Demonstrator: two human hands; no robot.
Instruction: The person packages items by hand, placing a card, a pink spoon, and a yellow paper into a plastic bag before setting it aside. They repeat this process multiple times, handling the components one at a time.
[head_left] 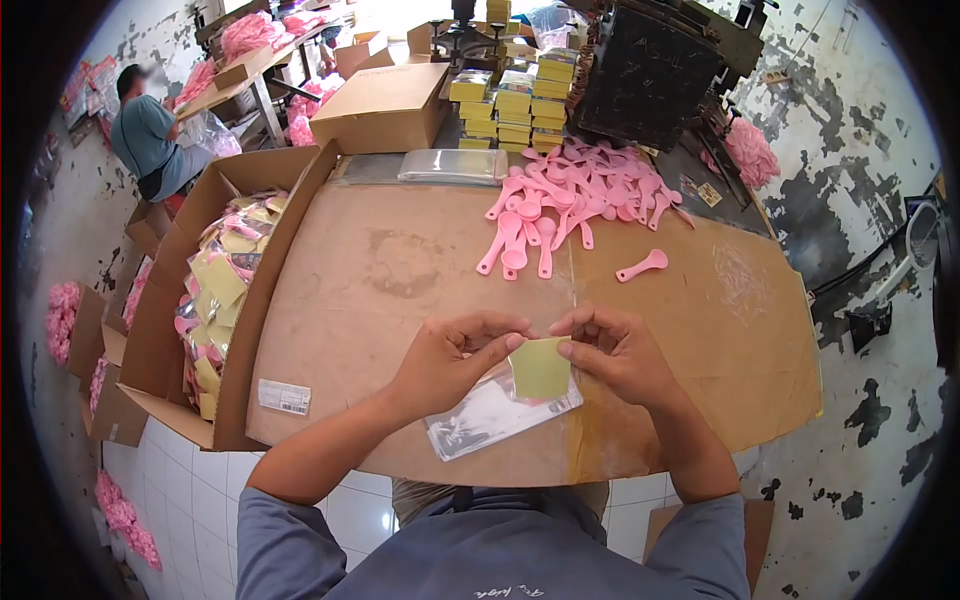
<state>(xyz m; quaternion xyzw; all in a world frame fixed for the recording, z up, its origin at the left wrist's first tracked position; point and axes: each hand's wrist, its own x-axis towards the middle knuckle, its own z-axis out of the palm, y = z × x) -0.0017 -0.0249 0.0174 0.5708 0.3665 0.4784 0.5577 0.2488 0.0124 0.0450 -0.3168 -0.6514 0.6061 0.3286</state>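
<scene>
Between my two hands a pale yellow card (541, 370) hangs upright, with clear plastic showing along its edge and a bit of pink at its bottom. My left hand (455, 350) pinches its upper left corner between thumb and fingers. At the upper right corner, my right hand (622, 358) grips it the same way. Just below lie clear plastic bags (470, 425), flat on the cardboard-covered table (360, 330). Past my hands sits a single pink measuring spoon (642, 265), and a heap of pink measuring spoons (590, 190) spreads further back.
At left stands a big open carton (262, 330) of packed cards and pink pieces. Behind the table are a cardboard box (380, 105), stacks of yellow cards (515, 105) and a black machine (645, 75). Another person (150, 135) sits at far left.
</scene>
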